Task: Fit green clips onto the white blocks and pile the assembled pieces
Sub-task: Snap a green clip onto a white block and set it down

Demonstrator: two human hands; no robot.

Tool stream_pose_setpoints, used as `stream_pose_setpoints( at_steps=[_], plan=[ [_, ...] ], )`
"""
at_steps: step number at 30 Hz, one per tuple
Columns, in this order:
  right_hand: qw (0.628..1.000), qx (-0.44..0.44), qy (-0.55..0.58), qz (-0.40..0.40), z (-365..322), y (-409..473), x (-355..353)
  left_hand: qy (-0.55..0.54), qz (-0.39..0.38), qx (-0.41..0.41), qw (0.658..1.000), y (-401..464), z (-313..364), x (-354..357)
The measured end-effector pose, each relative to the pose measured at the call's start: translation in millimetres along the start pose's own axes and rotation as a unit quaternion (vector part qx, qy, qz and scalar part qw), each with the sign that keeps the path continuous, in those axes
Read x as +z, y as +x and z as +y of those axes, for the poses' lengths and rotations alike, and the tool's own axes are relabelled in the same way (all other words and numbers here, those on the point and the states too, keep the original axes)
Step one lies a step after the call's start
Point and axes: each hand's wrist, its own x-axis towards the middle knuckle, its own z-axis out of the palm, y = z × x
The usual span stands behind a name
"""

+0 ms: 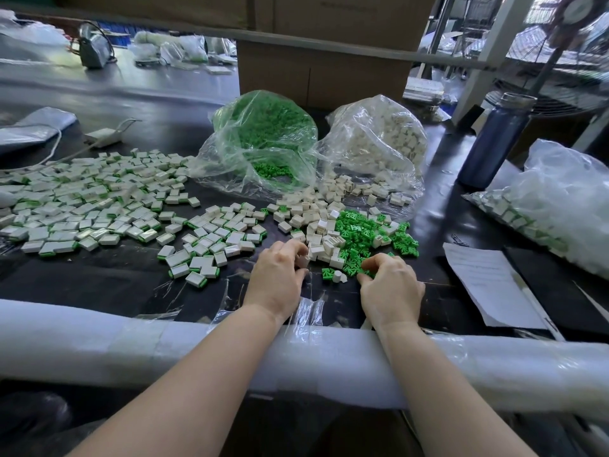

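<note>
- Two hands at work: our left hand [276, 278] pinches a white block [302, 260].
- Our right hand [390, 285], fingers curled, pinches a green clip [365, 275].
- Assembled pieces [89, 202] spread across the table [99, 285].

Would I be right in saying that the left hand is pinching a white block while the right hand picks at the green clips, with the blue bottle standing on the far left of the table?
Not quite: the head view shows the blue bottle on the far right. The left hand does pinch a white block, and the right hand picks at the green clips.
</note>
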Motion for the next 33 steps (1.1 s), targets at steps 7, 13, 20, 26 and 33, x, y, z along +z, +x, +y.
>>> stream_pose_setpoints(
  at_steps=[7, 13, 20, 26, 33],
  plan=[
    [1.000, 0.005, -0.029, 0.002, 0.3, -0.1, -0.1, -0.026, 0.011, -0.002, 1.000, -2.0, 3.0, -1.7],
    [1.000, -0.005, -0.022, 0.013, 1.0, 0.2, 1.1, -0.041, 0.021, 0.005, 0.999, -3.3, 2.9, -3.1],
    [0.997, -0.008, 0.063, 0.045, 1.2, -0.1, -1.7, -0.096, -0.017, 0.023, 0.995, -7.3, 5.7, -6.7],
    [1.000, 0.007, 0.006, 0.008, 0.9, 0.6, -0.9, -0.109, -0.046, 0.031, 0.992, -8.7, 5.7, -6.8],
    [0.999, -0.013, -0.036, -0.014, -2.1, 4.5, 2.5, -0.131, -0.069, 0.043, 0.988, -8.4, 4.7, -5.2]
  ],
)
